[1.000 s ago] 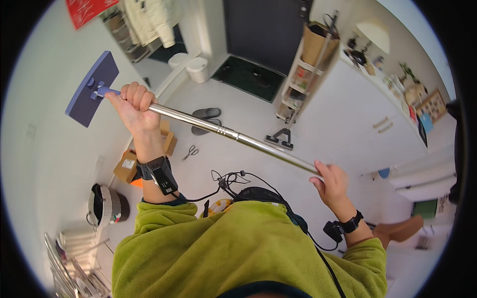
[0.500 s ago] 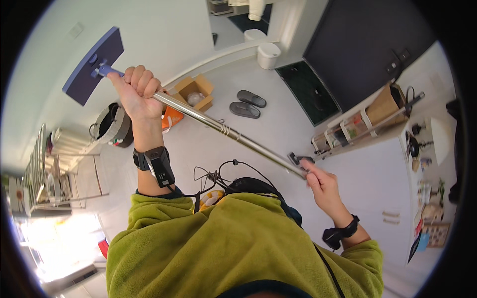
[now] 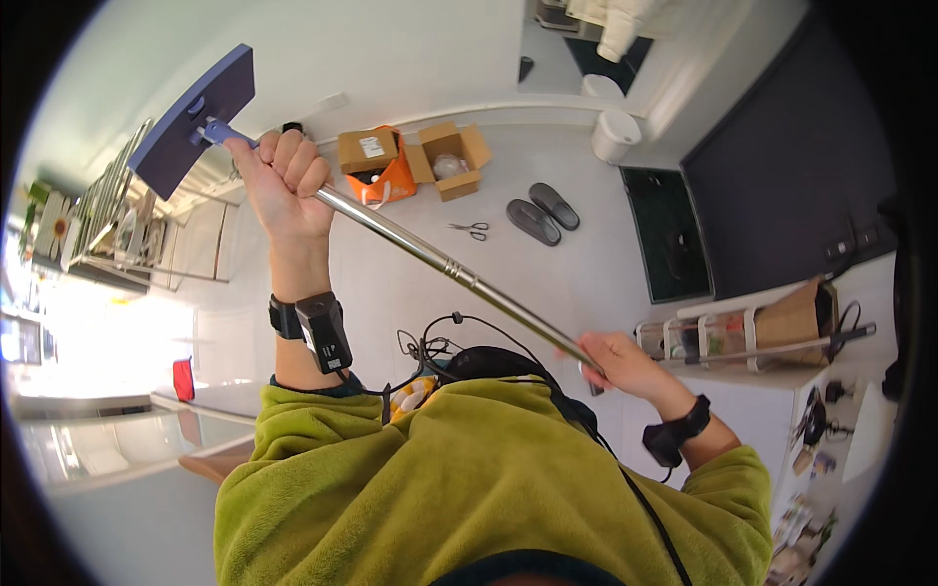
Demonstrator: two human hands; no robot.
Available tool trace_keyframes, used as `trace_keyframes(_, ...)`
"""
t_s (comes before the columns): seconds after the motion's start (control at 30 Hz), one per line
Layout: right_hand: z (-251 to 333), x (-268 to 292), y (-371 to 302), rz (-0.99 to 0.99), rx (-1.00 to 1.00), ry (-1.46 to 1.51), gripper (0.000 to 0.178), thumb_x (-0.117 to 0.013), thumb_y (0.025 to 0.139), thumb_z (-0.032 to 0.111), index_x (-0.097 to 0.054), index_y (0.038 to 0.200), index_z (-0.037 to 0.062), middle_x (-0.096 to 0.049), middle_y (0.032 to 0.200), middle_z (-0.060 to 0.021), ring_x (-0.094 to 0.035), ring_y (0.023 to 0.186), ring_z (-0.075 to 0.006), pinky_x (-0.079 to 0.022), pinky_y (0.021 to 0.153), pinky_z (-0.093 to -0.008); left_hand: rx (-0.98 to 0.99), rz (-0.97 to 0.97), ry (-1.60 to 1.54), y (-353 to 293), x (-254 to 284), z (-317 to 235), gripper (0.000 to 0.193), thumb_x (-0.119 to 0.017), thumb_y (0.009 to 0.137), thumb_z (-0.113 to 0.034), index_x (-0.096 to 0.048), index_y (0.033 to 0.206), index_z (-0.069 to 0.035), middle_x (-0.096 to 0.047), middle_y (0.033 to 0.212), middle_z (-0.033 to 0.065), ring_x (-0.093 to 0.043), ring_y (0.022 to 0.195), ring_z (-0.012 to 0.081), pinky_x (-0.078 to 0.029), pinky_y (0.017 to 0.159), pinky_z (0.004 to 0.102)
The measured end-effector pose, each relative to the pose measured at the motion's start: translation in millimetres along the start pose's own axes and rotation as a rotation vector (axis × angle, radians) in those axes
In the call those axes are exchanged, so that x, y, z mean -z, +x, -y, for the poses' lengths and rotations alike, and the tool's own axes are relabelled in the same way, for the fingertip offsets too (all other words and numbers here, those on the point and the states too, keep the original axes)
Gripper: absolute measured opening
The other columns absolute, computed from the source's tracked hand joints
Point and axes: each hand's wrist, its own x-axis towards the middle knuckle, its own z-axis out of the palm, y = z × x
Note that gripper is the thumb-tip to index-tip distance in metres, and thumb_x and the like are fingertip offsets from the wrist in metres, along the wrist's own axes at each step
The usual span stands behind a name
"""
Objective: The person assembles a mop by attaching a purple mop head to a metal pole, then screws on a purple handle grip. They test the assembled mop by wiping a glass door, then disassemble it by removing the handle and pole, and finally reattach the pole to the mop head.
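A flat mop with a blue-purple rectangular head (image 3: 192,122) and a silver telescopic pole (image 3: 420,247) slants across in front of me, its head up at the far left. My left hand (image 3: 285,186) is closed round the top of the pole, just below the blue joint of the head. At the pole's lower right end, my right hand (image 3: 622,363) is wrapped about it, its fingers slightly blurred. Both wrists wear black strapped devices, and a dark cable runs from the left one.
On the floor ahead are scissors (image 3: 471,230), grey slippers (image 3: 534,221), an open cardboard box (image 3: 457,186) and an orange bag (image 3: 389,183). A white bin (image 3: 615,136) stands by the wall. A dark mat (image 3: 668,234) lies before the dark door (image 3: 791,166). Metal racks (image 3: 117,210) stand left.
My view has turned left, so the box, slippers and door sit farther right. The scissors and orange bag show more fully. My right hand's fingers have closed more around the pole's end.
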Motion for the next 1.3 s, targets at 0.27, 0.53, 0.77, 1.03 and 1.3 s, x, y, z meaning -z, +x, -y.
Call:
trace_keyframes(0.27, -9.8, 6.4, 65.4, 0.084, 0.288, -0.175, 0.034, -0.052, 0.090, 0.036, -0.057, 0.103, 0.0044, -0.038, 0.053, -0.0015, -0.044, 0.045, -0.0125, -0.035, 0.041, -0.0257, -0.238, -0.155, 0.129, -10.3, 11.1, -17.4, 0.048, -0.037, 0.092, -0.052, -0.028, 0.065, -0.013, -0.017, 0.055, -0.0048, -0.014, 0.042, 0.0063, -0.011, 0.034, 0.0208)
trace_keyframes(0.53, -8.1, -1.6, 123.8, 0.997, -0.557, 0.610, 0.052, -0.040, 0.092, 0.048, -0.056, 0.108, 0.0013, -0.037, 0.052, 0.0037, -0.034, 0.041, -0.0085, -0.029, 0.039, -0.0223, -0.288, -0.165, 0.118, -36.7, 36.5, -49.3, 0.048, -0.036, 0.092, -0.053, -0.030, 0.065, -0.013, -0.019, 0.054, -0.0045, -0.014, 0.041, 0.0064, -0.012, 0.034, 0.0204)
trace_keyframes(0.77, 38.5, -84.8, 155.3, 0.234, 0.446, -0.183, 0.043, -0.051, 0.089, 0.042, -0.056, 0.109, 0.0037, -0.038, 0.055, -0.0009, -0.039, 0.044, -0.0118, -0.033, 0.040, -0.0255, -0.557, -0.394, 0.173, -69.6, 58.9, -132.3, 0.050, -0.035, 0.092, -0.054, -0.028, 0.063, -0.014, -0.017, 0.053, -0.0049, -0.013, 0.041, 0.0065, -0.011, 0.033, 0.0204)
trace_keyframes(1.03, 146.0, -183.6, 210.9, 1.259, -0.683, 0.530, 0.059, -0.028, 0.095, 0.050, -0.056, 0.105, -0.0012, -0.030, 0.049, 0.0060, -0.027, 0.040, -0.0050, -0.024, 0.037, -0.0202, -0.422, -0.204, -0.016, -97.2, 114.5, -274.5, 0.048, -0.038, 0.092, -0.050, -0.029, 0.064, -0.013, -0.018, 0.054, -0.0046, -0.015, 0.041, 0.0065, -0.012, 0.034, 0.0209)
trace_keyframes(1.3, 154.5, -276.7, 277.7, -0.032, 0.969, -0.591, 0.020, -0.064, 0.080, 0.023, -0.060, 0.096, 0.0109, -0.050, 0.059, -0.0098, -0.049, 0.047, -0.0307, -0.041, 0.046, -0.0385, -0.825, -0.715, 0.208, -119.3, 144.7, -336.8, 0.051, -0.034, 0.089, -0.060, -0.029, 0.063, -0.016, -0.016, 0.051, -0.0052, -0.012, 0.041, 0.0079, -0.010, 0.036, 0.0237)
